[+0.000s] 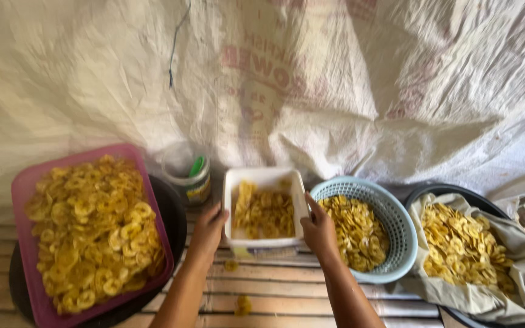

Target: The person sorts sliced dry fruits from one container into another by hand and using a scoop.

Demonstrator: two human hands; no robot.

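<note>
The pink tray [22, 182] is cut by the bottom edge at its near corner; the dark round basin [174, 218] under it shows only as a rim; the black tub [457, 189] at the right runs out of the picture at the lower corner, and its cloth lining [511, 240] hides most of its inside; the small tub with a green lid [193, 179] is blurred, half behind a clear film; both forearms leave the frame at the bottom; the fingers [221, 209] of the left hand [209, 231] are partly behind the white box [262, 176].

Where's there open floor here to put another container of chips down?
Bare slats lie in front of the white tub, between the pink tray and blue basket, with a few stray chips. Along the sacking the containers sit crowded edge to edge.
</note>
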